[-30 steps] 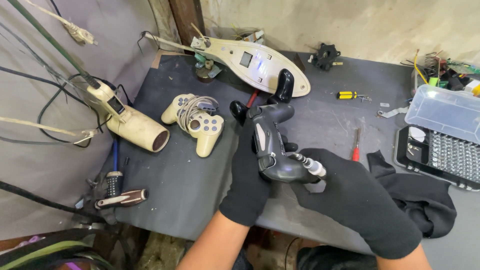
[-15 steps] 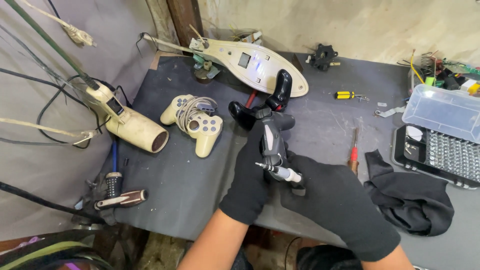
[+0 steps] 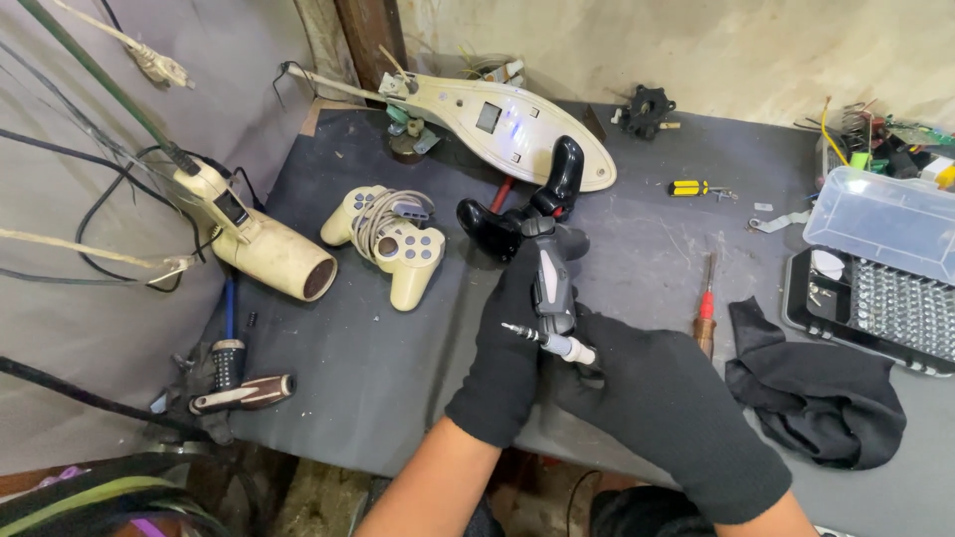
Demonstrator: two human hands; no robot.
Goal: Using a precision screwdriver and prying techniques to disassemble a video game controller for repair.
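Since the earlier frame, the right hand (image 3: 667,418) has swung its screwdriver (image 3: 549,340) leftward, fingers closed around it. Left hand (image 3: 512,338) grips the black controller (image 3: 537,239) mid-table; rigid, light plastic, likely best held by its handles.

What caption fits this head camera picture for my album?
Gloved left hand holds a black game controller while the right hand points a small screwdriver at it.
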